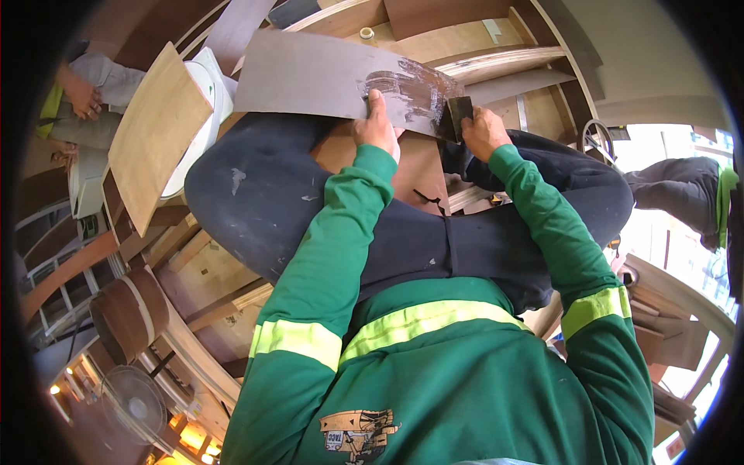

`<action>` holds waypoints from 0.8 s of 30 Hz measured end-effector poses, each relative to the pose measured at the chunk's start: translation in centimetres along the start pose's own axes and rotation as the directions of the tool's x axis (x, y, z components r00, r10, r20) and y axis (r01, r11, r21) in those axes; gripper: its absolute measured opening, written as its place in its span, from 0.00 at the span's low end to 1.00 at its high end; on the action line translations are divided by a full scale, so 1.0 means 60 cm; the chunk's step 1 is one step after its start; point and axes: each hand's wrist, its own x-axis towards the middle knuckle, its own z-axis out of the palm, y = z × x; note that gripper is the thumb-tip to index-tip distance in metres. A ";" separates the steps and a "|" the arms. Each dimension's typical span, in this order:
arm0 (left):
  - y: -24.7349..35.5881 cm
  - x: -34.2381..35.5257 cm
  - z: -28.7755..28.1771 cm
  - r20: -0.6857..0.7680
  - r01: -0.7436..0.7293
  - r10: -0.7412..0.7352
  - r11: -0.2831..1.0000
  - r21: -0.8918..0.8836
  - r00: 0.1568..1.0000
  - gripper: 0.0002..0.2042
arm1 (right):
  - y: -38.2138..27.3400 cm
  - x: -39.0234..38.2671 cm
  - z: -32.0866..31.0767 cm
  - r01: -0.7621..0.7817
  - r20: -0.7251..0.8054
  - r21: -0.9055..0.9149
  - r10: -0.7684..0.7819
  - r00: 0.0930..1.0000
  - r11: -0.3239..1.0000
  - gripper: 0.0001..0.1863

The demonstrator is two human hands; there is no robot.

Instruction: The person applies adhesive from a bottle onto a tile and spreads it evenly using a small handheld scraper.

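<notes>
A long grey-brown sheet lies across my knees, its right half streaked with a wet, glossy smear that looks like glue. My left hand grips the sheet's near edge, thumb on top and fingers hidden underneath. At the right end, my right hand is closed around a dark, flat rectangular spreader. The spreader's lower end touches the smeared surface. Part of its grip is hidden by my fingers.
A plywood board leans over a white rounded object at left. Beyond the sheet are wooden frames and a tape roll. People sit at far left and right. A fan stands lower left.
</notes>
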 end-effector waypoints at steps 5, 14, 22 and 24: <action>0.007 -0.052 0.000 -0.028 -0.072 0.075 0.993 0.090 0.997 0.33 | -0.032 -0.006 0.001 0.281 0.189 -0.290 -0.233 0.954 0.915 0.12; -0.006 -0.057 -0.019 -0.053 -0.096 0.107 0.979 0.180 0.993 0.33 | -0.121 -0.038 0.006 0.082 -0.019 0.246 -0.080 0.997 0.966 0.15; 0.040 -0.076 -0.031 -0.058 -0.249 0.358 0.747 0.616 0.932 0.38 | -0.182 -0.049 -0.031 0.261 -0.080 0.311 -0.248 0.965 0.914 0.14; 0.062 -0.083 -0.041 -0.062 -0.274 0.342 0.837 0.474 0.937 0.43 | -0.166 -0.040 -0.048 0.233 -0.087 0.410 -0.216 0.972 0.882 0.15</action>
